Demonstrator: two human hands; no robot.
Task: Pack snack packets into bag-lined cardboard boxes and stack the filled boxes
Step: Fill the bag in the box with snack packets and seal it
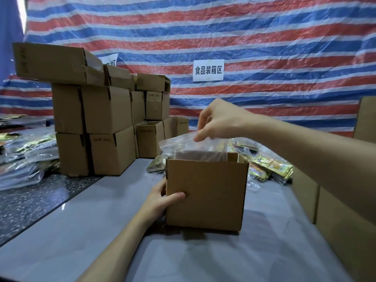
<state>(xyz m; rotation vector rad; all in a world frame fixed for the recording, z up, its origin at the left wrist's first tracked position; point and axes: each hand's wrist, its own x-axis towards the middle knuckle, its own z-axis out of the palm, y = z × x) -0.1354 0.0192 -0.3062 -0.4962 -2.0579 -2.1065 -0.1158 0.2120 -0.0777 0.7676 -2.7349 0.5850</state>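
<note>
Bare grey table (85,247) lies nearest. On it an open cardboard box (205,192) stands upright, its left corner gripped by the left hand (160,199). The right hand (215,123) pinches the top edge of the clear bag (179,142) rising from it. Snack packets (270,169) lie just behind it on the right, and stacked boxes (101,123) crowd the far left.

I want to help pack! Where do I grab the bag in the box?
Pinch the plastic bag by its loose top edge, from above, like the right hand: it sticks up past the box, whose walls hide the rest. The left hand steadies the box.
</note>
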